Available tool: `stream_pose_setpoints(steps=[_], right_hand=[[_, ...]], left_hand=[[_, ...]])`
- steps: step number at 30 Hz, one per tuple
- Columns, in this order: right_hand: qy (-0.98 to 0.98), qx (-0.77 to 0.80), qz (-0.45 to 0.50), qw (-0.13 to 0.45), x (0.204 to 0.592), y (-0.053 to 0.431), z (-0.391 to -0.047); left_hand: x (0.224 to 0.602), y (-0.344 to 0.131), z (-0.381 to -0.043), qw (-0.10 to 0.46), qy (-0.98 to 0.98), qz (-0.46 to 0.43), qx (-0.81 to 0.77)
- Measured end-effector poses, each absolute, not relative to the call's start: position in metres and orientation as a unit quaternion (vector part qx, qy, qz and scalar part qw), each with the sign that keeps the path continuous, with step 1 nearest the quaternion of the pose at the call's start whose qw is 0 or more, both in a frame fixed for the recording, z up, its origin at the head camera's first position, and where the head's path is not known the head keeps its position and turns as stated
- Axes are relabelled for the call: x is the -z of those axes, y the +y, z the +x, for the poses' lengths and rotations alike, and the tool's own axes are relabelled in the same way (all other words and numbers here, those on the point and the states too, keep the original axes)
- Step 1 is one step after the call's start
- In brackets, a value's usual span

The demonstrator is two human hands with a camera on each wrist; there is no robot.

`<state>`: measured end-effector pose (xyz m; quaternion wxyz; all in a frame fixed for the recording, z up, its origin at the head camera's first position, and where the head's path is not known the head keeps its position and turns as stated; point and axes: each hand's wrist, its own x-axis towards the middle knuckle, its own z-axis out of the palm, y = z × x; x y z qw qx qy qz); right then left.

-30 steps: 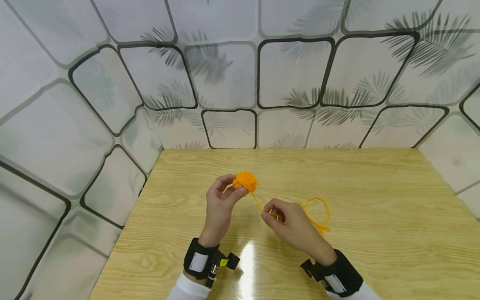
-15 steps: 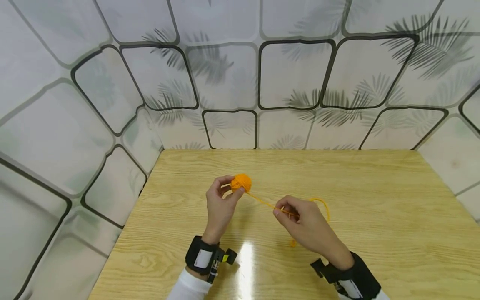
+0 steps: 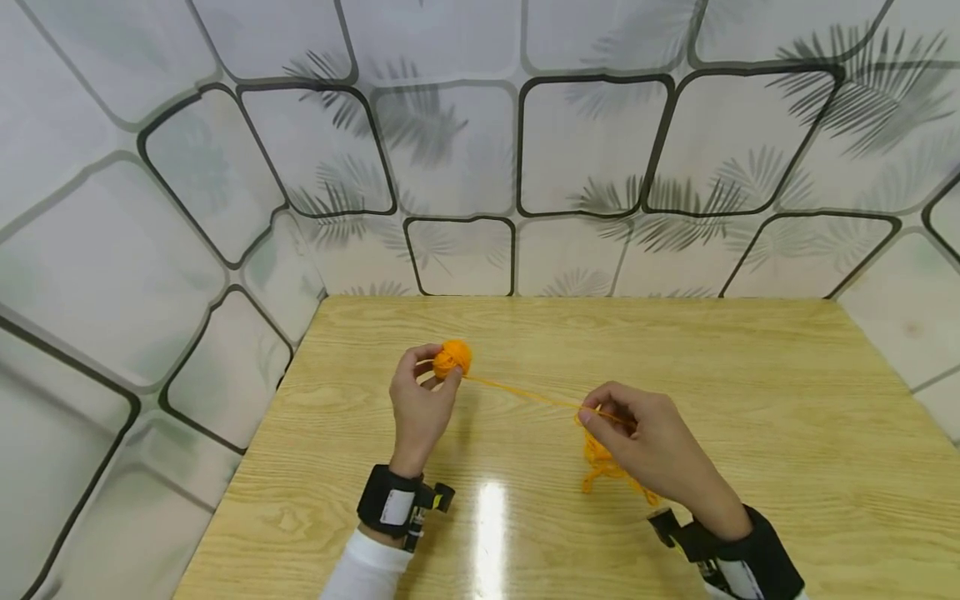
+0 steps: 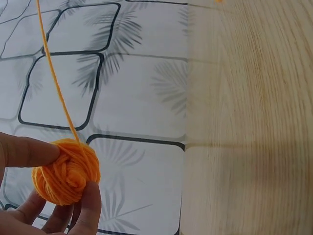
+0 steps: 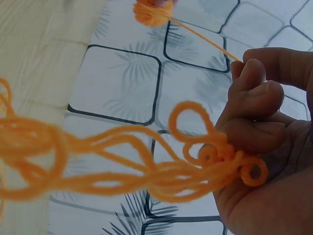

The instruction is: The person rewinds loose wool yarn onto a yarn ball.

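My left hand (image 3: 422, 408) holds a small ball of orange yarn (image 3: 452, 358) between thumb and fingertips, above the far left part of the table. In the left wrist view the yarn ball (image 4: 67, 171) shows its wound strands. From it a single strand (image 3: 525, 393) runs nearly straight to my right hand (image 3: 645, 433), which pinches it between thumb and index finger. Beneath the right hand hangs a loose tangle of yarn (image 3: 600, 458). Up close in the right wrist view, loops of the tangle (image 5: 122, 161) pass by the curled lower fingers.
A wooden table (image 3: 787, 400) lies under both hands, with a light reflection near its front. Behind and to the left stands a pale wall covering (image 3: 450, 150) with dark outlines and leaf prints. Each wrist wears a black strap with a camera (image 3: 393, 500).
The right hand has moved right, drawing the strand longer, and the left hand with the ball has shifted a little left. The loose tangle now hangs below the right hand.
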<state>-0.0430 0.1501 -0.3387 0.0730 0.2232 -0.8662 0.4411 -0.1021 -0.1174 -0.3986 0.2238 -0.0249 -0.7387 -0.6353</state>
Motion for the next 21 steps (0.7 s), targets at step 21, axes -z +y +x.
stream_pose_setpoints(steps=[21], right_hand=[[-0.821, -0.536, 0.153, 0.124, 0.315, 0.165, -0.080]], left_hand=[[0.396, -0.108, -0.076, -0.091, -0.814, -0.276, 0.503]])
